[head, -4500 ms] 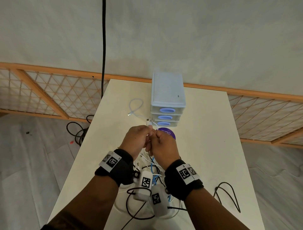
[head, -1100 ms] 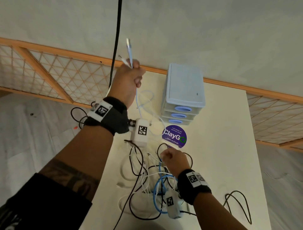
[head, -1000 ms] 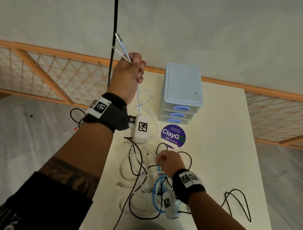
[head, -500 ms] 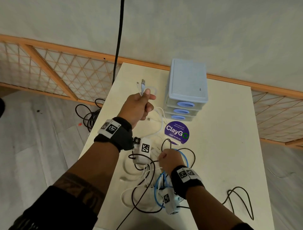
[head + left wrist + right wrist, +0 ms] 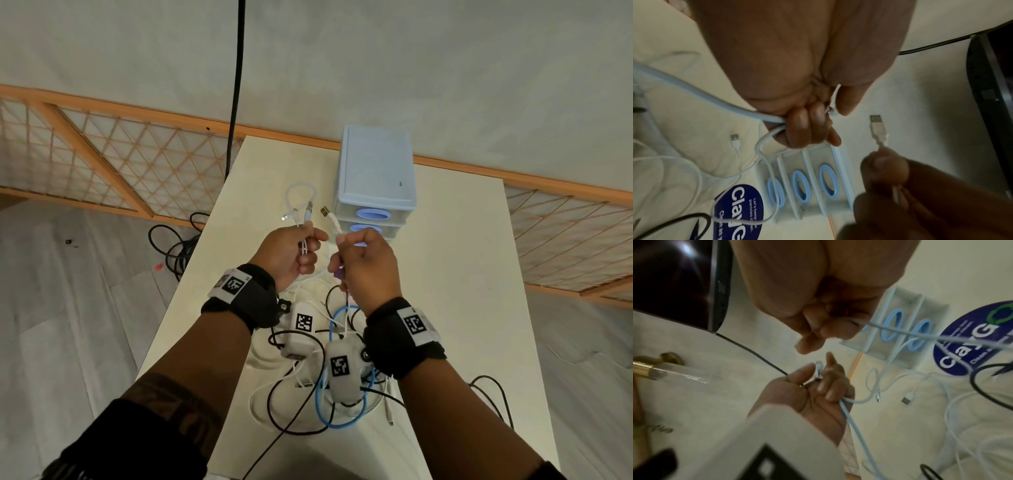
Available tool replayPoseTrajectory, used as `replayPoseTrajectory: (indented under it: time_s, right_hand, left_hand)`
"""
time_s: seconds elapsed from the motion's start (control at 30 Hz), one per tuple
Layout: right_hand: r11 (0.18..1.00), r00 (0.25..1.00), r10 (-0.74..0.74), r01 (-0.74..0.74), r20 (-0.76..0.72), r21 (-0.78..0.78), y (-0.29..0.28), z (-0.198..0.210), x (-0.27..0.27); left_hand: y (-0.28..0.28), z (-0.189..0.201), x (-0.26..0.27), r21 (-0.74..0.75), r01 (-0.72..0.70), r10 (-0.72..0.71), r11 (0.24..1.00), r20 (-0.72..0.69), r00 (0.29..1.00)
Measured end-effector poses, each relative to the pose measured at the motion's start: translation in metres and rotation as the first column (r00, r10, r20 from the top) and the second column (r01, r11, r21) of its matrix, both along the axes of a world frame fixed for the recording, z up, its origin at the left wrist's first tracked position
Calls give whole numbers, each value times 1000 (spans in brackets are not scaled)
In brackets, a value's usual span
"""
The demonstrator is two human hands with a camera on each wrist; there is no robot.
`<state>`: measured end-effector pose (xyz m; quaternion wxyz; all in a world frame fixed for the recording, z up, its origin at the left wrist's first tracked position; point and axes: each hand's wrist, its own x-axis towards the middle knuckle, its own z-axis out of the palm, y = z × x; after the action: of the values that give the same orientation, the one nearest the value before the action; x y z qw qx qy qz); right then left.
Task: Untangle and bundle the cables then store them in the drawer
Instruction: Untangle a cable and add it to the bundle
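My left hand [image 5: 306, 245] grips two cable ends, one pale blue cable [image 5: 694, 91] and one thin white; their plugs [image 5: 309, 208] stick up above the fist. Close beside it, my right hand [image 5: 346, 245] pinches a white USB cable [image 5: 335, 224] just below its metal plug [image 5: 876, 121]. Both hands hover in front of the pale blue drawer unit [image 5: 375, 171], whose three drawers [image 5: 804, 183] are closed. The rest of the cable tangle [image 5: 322, 407], white, blue and black, lies on the cream table [image 5: 455, 291] under my wrists.
A purple ClayGo sticker [image 5: 740, 209] lies before the drawers. One loose black cable [image 5: 493, 397] curls near the table's right edge. A thick black cord [image 5: 236, 85] hangs down the wall, more cords [image 5: 174, 246] lie on the floor left, and a wooden lattice [image 5: 113, 164] runs behind.
My left hand came down from high above the table with its cable ends. My right hand rose off the tangle holding a USB plug end and now sits beside the left.
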<state>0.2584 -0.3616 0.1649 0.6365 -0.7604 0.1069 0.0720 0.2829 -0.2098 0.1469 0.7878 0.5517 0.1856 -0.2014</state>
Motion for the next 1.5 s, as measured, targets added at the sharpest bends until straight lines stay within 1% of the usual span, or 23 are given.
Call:
replayPoseTrajectory:
  time_s: [0.13, 0.3, 0.37, 0.43, 0.5, 0.57, 0.63, 0.7, 0.77, 0.8, 0.87, 0.97, 1.03, 1.1, 1.13, 1.2, 1.23, 1.3, 1.33, 1.37, 1.4, 1.47, 1.5]
  right_hand:
    - [994, 998, -50, 52, 24, -98, 15, -10, 6]
    - [983, 1000, -22, 22, 3, -184, 18, -11, 1]
    - [985, 1000, 3, -4, -2, -171, 17, -13, -2]
    - [989, 998, 68, -67, 5, -129, 15, -16, -6]
    - [978, 987, 163, -160, 11, -136, 13, -19, -10]
    - [962, 968, 249, -250, -17, -107, 10, -21, -15]
    - [930, 937, 346, -348, -45, -119, 8, -24, -22]
    - [908, 916, 393, -401, -80, -126, 5, -31, -31]
    - [923, 916, 376, -384, -137, -34, 1, -35, -38]
    - [937, 922, 348, -344, -171, 51, -1, -35, -39]
    - [951, 939, 254, -200, -230, 237, -7, -27, -36]
    - [904, 955, 135, -9, -265, 428, -15, -11, -26]
    - [872, 966, 108, 22, -236, 489, -16, -7, -23]
    - [867, 971, 110, 9, -210, 499, -13, -5, -23]
    - [869, 974, 122, -11, -192, 495, -12, -5, -24]
    - [876, 975, 167, -78, -147, 476, -10, -6, -27]
    - [883, 974, 189, -112, -126, 455, -10, -7, -29]
    - [901, 972, 215, -160, -95, 403, -8, -8, -34]
    - [910, 973, 214, -168, -82, 380, -7, -9, -36]
    - [920, 977, 203, -166, -70, 354, -6, -10, -36]
    - [933, 981, 187, -158, -60, 325, -5, -10, -36]
    - [955, 985, 165, -147, -51, 256, -3, -10, -32]
    - [966, 985, 166, -151, -56, 209, -2, -9, -30]
  left_hand:
    - [-6, 5, -7, -27, 68, -67, 997, 56, 996]
    - [-10, 8, -15, 129, 87, -106, 988, 154, 982]
    - [-11, 6, -16, 190, 75, -107, 979, 166, 980]
    - [-13, 6, -18, 222, 36, -71, 974, 154, 985]
    - [-12, 7, -19, 253, -12, -27, 967, 150, 988]
    - [-11, 6, -17, 263, -61, 19, 963, 160, 987]
    - [-12, 5, -15, 220, -114, 77, 969, 167, 983]
    - [-13, 10, -12, 92, -157, 143, 983, 140, 980]
    - [-11, 18, -12, -13, -154, 155, 988, 133, 979]
    - [-9, 21, -13, -1, -136, 134, 991, 148, 980]
    - [-3, 25, -16, 91, -68, 49, 994, 194, 980]
    - [2, 22, -22, 220, 73, -116, 973, 192, 975]
    - [0, 22, -28, 395, 166, -249, 904, 168, 954]
    - [-6, 21, -31, 541, 189, -313, 820, 145, 939]
    - [-9, 21, -31, 579, 159, -298, 800, 153, 942]
    - [-10, 17, -26, 599, 41, -175, 800, 167, 970]
    - [-8, 13, -22, 557, -33, -70, 830, 163, 984]
    - [-2, 6, -15, 366, -169, 140, 915, 105, 985]
    - [1, 5, -14, 287, -187, 172, 939, 77, 982]
    - [2, 5, -15, 239, -153, 141, 959, 64, 988]
    - [0, 7, -18, 239, -68, 55, 969, 59, 997]
    - [-5, 13, -27, 307, 120, -150, 944, 74, 986]
    - [-8, 15, -30, 327, 164, -202, 931, 86, 976]
